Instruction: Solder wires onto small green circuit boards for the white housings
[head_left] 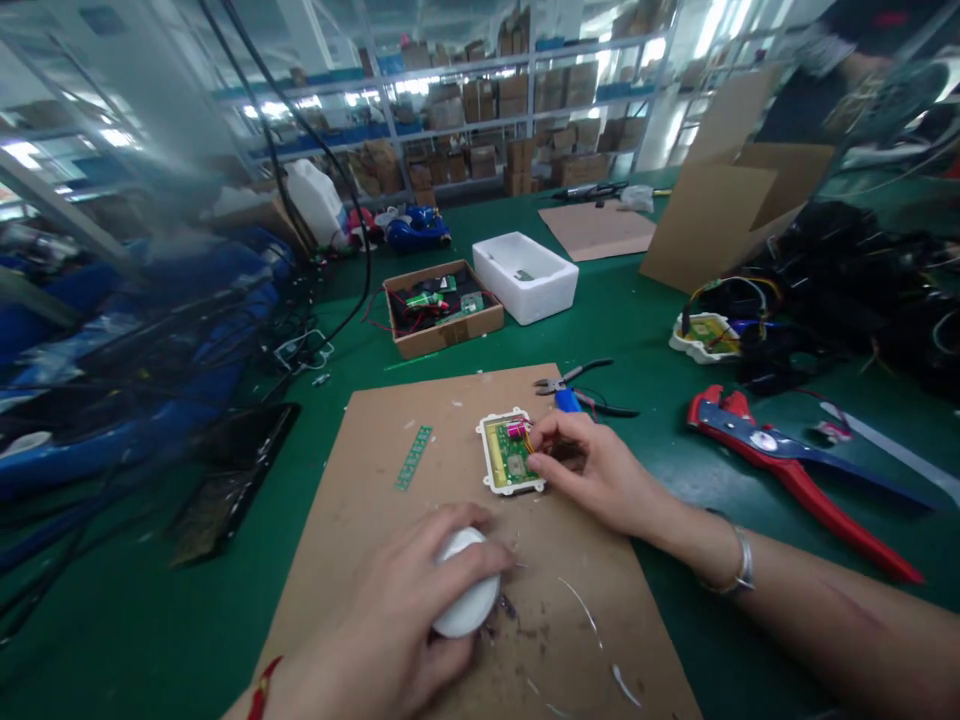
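My left hand (382,610) wraps around a white round plastic casing (469,585), which rests on a brown cardboard mat (375,500). My right hand (592,470) pinches at the edge of a green circuit board (508,455) seated in a white plastic housing (495,480). A small pink component and yellow wires sit where the fingertips meet the board, partly hidden by them. Blue-handled side cutters (577,395) lie just above my right hand. A thin green strip (412,458) lies on the mat to the left of the housing.
Red and blue wire strippers (787,460) lie to the right of the mat. Farther back stand a cardboard box of circuit boards (442,305) and a white foam box (525,275). Black cables (825,290) are heaped at the right. A person (810,90) stands at the top right.
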